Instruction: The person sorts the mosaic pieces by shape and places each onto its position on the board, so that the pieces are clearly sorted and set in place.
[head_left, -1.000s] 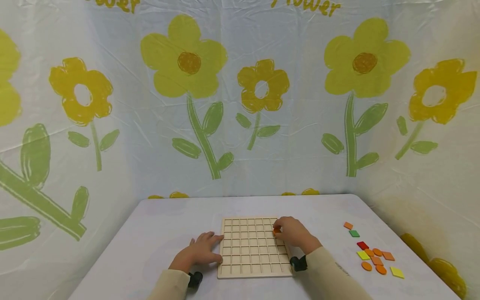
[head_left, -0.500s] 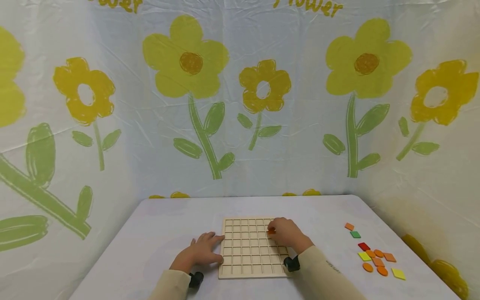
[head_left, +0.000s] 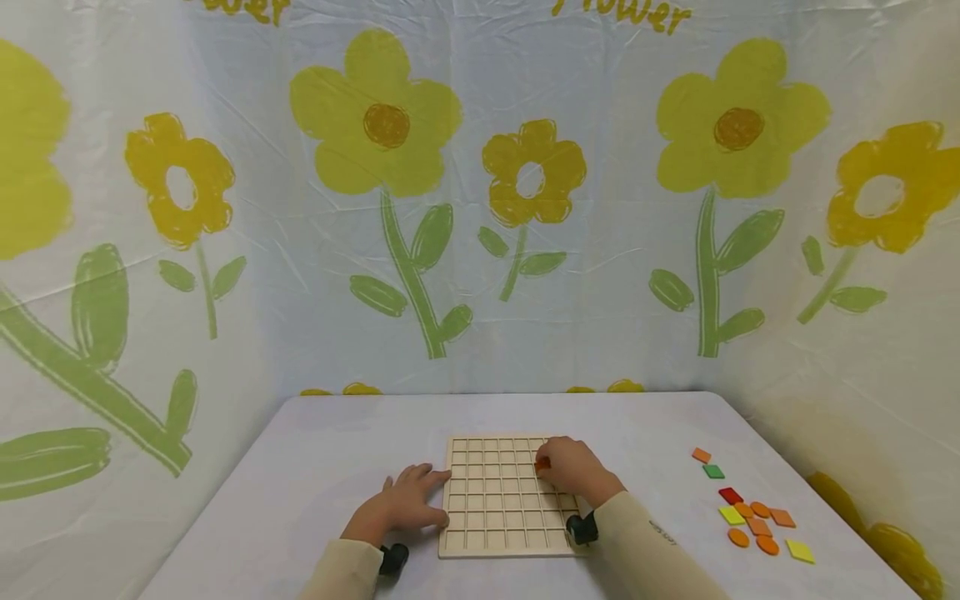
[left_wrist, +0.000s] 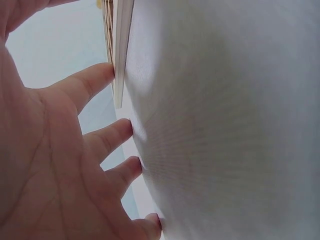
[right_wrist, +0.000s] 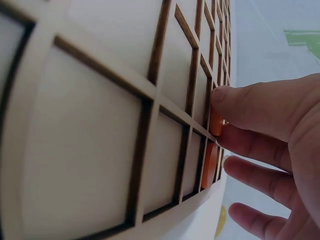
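Note:
A pale wooden grid board [head_left: 491,502] lies on the table with shallow square cells. My left hand [head_left: 401,502] is spread flat at its left side, thumb and index finger touching the board's edge. In the left wrist view the other fingertips [left_wrist: 125,127] rest on the tabletop. Over the board's upper right cells, my right hand [head_left: 577,469] pinches a small orange piece [right_wrist: 216,122] between thumb and index finger. The fingers cover much of it, so its outline is hard to tell. Another orange piece [right_wrist: 210,165] sits in a neighbouring cell, visible in the right wrist view.
Loose flat pieces lie on the table at the right: orange discs [head_left: 738,538], orange squares [head_left: 782,518], yellow squares [head_left: 800,551], a red one [head_left: 731,496] and a green one [head_left: 713,472]. A flower-printed cloth [head_left: 600,317] hangs around the table.
My right hand has moved slightly left across the board with the orange piece, then stayed there. The left hand keeps its place at the board's edge. The view has shifted slightly.

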